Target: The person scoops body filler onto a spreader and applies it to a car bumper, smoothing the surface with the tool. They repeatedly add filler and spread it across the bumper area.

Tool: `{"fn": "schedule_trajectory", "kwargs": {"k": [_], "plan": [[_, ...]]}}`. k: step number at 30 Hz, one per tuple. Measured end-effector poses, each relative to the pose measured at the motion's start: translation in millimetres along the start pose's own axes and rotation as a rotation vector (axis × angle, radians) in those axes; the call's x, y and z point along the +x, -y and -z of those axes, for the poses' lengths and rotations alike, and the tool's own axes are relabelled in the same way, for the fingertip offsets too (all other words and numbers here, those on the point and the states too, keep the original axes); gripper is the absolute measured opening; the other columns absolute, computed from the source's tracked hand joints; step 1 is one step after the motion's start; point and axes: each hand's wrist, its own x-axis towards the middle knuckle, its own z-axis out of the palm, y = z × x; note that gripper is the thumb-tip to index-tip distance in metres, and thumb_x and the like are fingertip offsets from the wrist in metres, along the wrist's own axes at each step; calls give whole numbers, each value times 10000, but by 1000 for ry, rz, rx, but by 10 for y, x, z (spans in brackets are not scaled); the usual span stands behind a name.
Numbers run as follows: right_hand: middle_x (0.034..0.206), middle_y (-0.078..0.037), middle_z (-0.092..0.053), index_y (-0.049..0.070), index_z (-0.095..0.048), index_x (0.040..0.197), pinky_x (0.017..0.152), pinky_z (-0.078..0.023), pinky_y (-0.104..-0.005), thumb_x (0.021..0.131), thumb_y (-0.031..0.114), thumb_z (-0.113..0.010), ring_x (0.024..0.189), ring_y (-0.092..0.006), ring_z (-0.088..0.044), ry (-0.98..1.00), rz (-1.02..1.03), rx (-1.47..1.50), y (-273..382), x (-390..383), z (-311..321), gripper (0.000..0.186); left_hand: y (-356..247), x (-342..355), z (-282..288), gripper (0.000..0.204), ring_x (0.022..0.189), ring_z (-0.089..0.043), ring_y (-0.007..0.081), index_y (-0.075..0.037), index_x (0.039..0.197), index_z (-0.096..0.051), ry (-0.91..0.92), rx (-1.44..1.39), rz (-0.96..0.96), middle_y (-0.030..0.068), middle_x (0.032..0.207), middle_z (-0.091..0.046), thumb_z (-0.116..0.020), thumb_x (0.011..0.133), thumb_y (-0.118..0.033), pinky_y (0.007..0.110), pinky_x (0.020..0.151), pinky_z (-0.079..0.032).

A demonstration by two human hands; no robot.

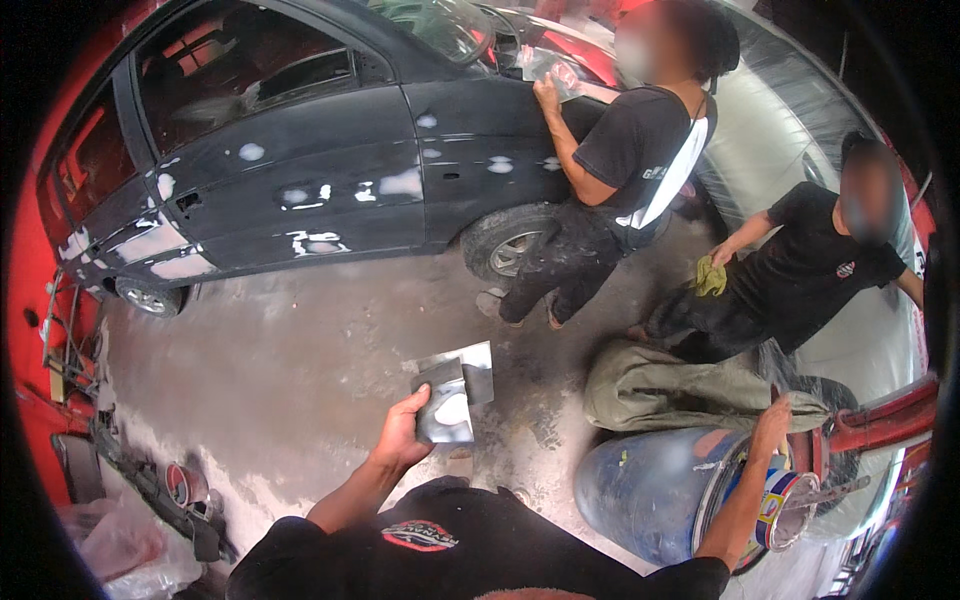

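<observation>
My left hand [402, 432] grips two flat, shiny metal plates, thumb on top. The front plate [432, 422] bears a bright white patch that may be filler or a reflection; the rear plate [478, 368] juts out behind it. Over to the right, my right hand [770, 428] is above a blue drum [640, 485], its fingers drawn together; what they hold, if anything, is too small to make out. Beside that wrist a can [772, 512] with a blue and yellow label stands on the drum, a flat strip [838, 492] lying across its top.
A dark car [330, 160] with pale filler patches spans the far side. One person [640, 150] stands by its front wheel [510, 245]. Another person [800, 265] at right holds a yellow-green cloth [711, 278]. Greenish fabric [660, 385] lies behind the drum; a bucket [185, 484] sits at lower left.
</observation>
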Motion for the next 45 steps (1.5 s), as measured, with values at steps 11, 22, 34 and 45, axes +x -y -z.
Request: {"fn": "schedule_trajectory", "kwargs": {"k": [11, 22, 34, 45], "plan": [[1154, -53, -669, 16, -581, 1295, 896, -503, -306, 998, 94, -629, 1021, -136, -628, 346, -395, 2275, 2223, -869, 2019, 311, 137, -129, -30, 400, 1083, -670, 288, -23, 1283, -593, -46, -20, -99, 116, 1201, -688, -563, 1020, -323, 486, 991, -516], [1041, -31, -690, 2, -646, 1173, 818, -499, -279, 1016, 68, -567, 900, -107, -624, 825, -404, 2355, 2278, -1752, 2067, 189, 705, -812, -74, 336, 1061, -678, 275, -22, 1238, -612, -94, -108, -275, 114, 1146, -702, -587, 1012, -270, 467, 976, -527], [965, 4, -647, 14, -629, 1080, 695, -480, -233, 1053, 148, -543, 804, -57, -568, 945, -395, 2267, 2048, -2095, 2105, 162, 1197, -1269, -157, 351, 1017, -691, 273, -18, 1234, -613, -154, -82, -339, 117, 1123, -708, -597, 1007, -286, 462, 932, -543], [1069, -31, -682, 23, -634, 1192, 785, -510, -237, 1057, 128, -525, 887, -74, -622, 890, -297, 2199, 2292, -2029, 2087, 204, 1094, -1137, -183, 399, 1057, -684, 285, -12, 1270, -607, -127, 46, -307, 136, 1181, -699, -569, 1021, -322, 498, 953, -534]]}}
